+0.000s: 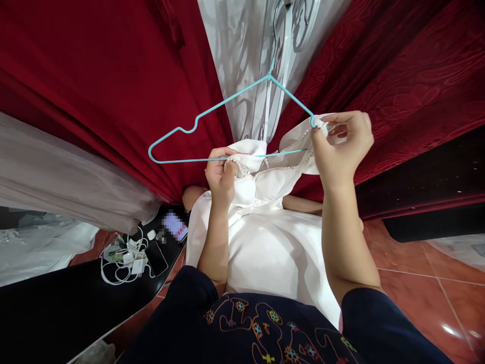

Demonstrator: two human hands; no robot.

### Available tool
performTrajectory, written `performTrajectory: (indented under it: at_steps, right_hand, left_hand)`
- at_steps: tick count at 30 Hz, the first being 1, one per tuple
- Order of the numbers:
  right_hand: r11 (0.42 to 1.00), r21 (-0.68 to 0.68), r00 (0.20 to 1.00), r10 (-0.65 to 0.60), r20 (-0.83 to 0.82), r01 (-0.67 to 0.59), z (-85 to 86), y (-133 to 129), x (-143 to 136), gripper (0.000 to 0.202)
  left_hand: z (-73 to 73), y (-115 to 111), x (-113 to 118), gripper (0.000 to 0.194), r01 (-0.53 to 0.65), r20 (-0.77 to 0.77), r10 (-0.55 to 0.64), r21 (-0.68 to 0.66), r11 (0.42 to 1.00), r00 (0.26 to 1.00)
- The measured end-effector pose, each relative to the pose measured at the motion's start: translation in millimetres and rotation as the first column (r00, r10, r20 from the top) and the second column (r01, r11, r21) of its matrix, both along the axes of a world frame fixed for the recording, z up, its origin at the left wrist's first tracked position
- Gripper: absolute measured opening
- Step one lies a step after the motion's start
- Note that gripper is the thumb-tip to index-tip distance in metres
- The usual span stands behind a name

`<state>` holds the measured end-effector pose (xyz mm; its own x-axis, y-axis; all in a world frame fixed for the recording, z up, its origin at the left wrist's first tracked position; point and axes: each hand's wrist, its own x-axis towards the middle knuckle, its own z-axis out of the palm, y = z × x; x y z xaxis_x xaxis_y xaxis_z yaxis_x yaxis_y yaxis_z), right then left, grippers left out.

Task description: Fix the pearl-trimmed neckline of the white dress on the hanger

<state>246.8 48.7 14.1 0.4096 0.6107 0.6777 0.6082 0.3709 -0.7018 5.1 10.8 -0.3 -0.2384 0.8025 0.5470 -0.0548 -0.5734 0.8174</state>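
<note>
A light-blue hanger [232,98] hangs by its metal hook in front of me. The right shoulder of a white dress [261,237] with pearl-beaded trim lies over the hanger's right arm, where my right hand [343,144] pinches the fabric. My left hand [221,174] is closed on the dress's other shoulder, close to the hanger's bottom bar, and the hanger's left arm is bare. The bodice spreads between both hands, with the bar passing behind or through its neckline. Below, the skirt drapes down over my lap.
Red curtains [113,76] flank a sheer grey-white curtain [238,55] and a white metal stand [287,50]. On a black table [94,298] at left lie phones [156,258], tangled white cables and chargers [131,260]. The floor has reddish tiles [420,275].
</note>
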Motion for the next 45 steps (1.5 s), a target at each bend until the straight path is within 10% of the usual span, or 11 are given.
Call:
performTrajectory:
  at_steps: [10,17,22,31,37,45]
  right_hand:
    - [0.998,-0.051,0.977,0.030,-0.211,-0.042,11.2,18.2,26.0,0.011]
    - [0.994,-0.038,0.973,-0.109,-0.203,0.103,-35.8,7.6,58.3,0.020]
    - [0.993,-0.077,0.975,0.073,-0.209,-0.090,-65.9,-25.9,33.9,0.012]
    - [0.993,0.110,0.964,0.071,-0.255,-0.043,-72.5,-62.8,-2.9,0.025]
    - [0.913,-0.076,0.915,0.395,-0.088,-0.401,-53.8,-71.4,-36.3,0.046]
    - [0.930,-0.018,0.924,0.363,-0.121,-0.367,-39.9,-53.0,-51.4,0.027]
  left_hand:
    - [-0.5,0.8,-6.0,0.034,0.017,-0.046,-0.016,0.009,1.000,0.999]
    - [-2.6,2.0,-2.9,0.038,0.047,-0.017,-0.047,-0.008,0.999,0.999]
    - [-7.0,12.2,-4.1,0.045,-0.041,0.007,0.041,-0.018,0.999,0.999]
    - [-11.0,6.0,9.3,0.045,0.004,0.041,-0.002,-0.065,0.998,0.999]
    - [-14.6,4.8,17.2,0.049,0.027,0.074,-0.018,-0.121,0.992,0.997]
    - [-16.6,1.8,6.3,0.035,0.158,0.093,-0.148,-0.103,0.982,0.985]
